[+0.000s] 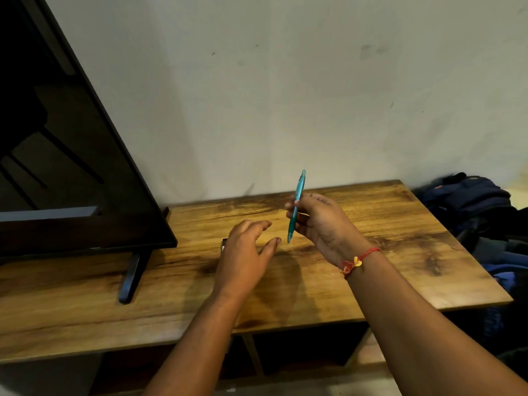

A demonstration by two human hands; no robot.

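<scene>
While the fingers (294, 209) of the right hand (321, 225) curl round a teal pen (299, 187) and pinch it near its middle, the pen stands almost upright, its upper end leaning slightly to the right and its lower tip pointing down toward the worktop (385, 224) without touching it. Just left of that tip, the left hand (245, 254) hovers palm down with its fingers (258, 225) loosely spread and holding nothing, the thumb nearest the pen but apart from it. Behind the left hand's knuckles a small dark object (224, 243) lies on the wood, mostly hidden, so what it is cannot be told. A red thread bracelet (357, 260) circles the right wrist. Farther left of both hands, a black television (71, 167) stands on the same worktop on a slim dark foot (131, 278). Beyond the worktop's right edge, well apart from the fingers, dark blue bags (471, 201) sit against the pale wall (285, 81).
</scene>
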